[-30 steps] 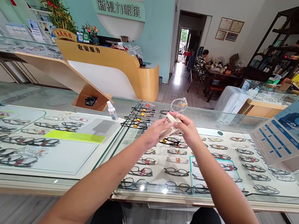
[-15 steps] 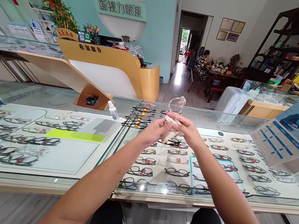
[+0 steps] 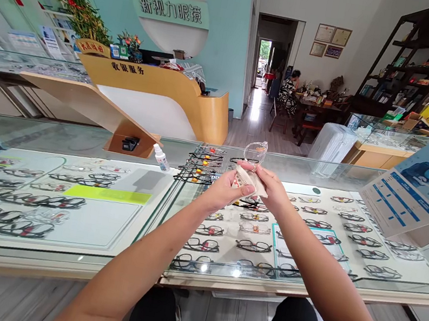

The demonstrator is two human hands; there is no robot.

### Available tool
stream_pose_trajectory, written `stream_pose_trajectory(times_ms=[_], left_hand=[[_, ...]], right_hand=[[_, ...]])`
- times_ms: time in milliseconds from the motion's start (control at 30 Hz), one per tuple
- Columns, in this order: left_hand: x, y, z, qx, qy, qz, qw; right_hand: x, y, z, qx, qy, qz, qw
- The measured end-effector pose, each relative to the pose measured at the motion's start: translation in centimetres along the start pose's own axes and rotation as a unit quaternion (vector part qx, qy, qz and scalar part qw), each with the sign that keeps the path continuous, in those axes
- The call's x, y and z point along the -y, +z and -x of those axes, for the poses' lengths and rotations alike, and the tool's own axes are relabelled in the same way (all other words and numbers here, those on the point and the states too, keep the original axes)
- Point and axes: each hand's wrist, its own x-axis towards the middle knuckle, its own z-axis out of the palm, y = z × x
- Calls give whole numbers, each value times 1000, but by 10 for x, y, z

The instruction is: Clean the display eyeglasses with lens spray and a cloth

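Above the glass display case (image 3: 166,218) my two hands meet in front of me. My left hand (image 3: 224,188) is closed on a beige cleaning cloth (image 3: 244,181) with print on it. My right hand (image 3: 271,186) is closed around the other side, gripping a pair of clear-framed eyeglasses (image 3: 255,152) together with the cloth. One lens rim stands up above my fingers; the rest of the glasses is hidden by the cloth and hands. A white spray bottle (image 3: 161,158) stands on the case to the left of my hands.
Rows of eyeglasses (image 3: 253,246) lie inside the case under the glass. A wooden stand (image 3: 131,138) sits at the left, and a blue-and-white sign (image 3: 419,189) at the right. Farther back are a counter (image 3: 211,119) and a seated person (image 3: 289,93).
My left thumb has shifted over the cloth, and more of the cloth shows between my hands. The glasses have turned slightly. The bottle stays where it was.
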Motion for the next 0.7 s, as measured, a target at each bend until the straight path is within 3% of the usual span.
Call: stream_pose_trajectory(times_ms=[200,300,533,700], left_hand=[[5,9,-1,-53,15,11,998],[6,16,-2,-74,35,29,996],[10,21,-3,-182,88,54,978],[13,18,-3,-211,121,19,970]], right_hand=[[-4,0,0,-40,-19,-5,999],[-6,-1,0,-24,-31,36,999],[-8,3,2,5,-58,134,989],[-8,4,2,24,-70,115,991]])
